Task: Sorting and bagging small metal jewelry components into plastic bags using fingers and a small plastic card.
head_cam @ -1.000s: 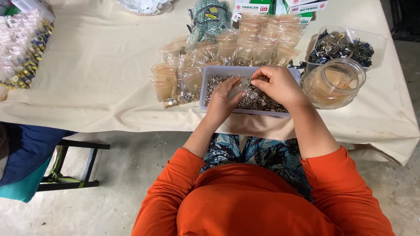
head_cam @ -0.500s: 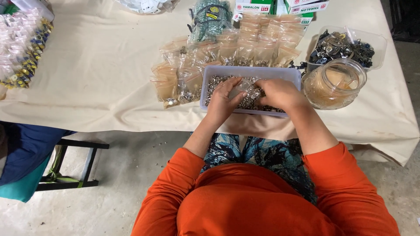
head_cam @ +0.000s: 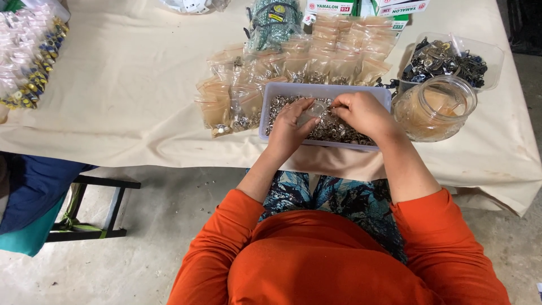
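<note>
A small clear bag sits between both hands over a pale tray of small metal fittings near the front edge of the cloth-covered surface. The left hand has its grip closed on the bag; the right hand pinches at the bag's mouth. Filled bags lie just beyond the tray, and a glass jar stands just right.

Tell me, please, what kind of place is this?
Probably a small packing workspace. The cloth-covered table carries rows of small filled plastic bags, and both hands, left hand and right hand, work in a tray of small metal pieces. The floor is bare concrete.
</note>
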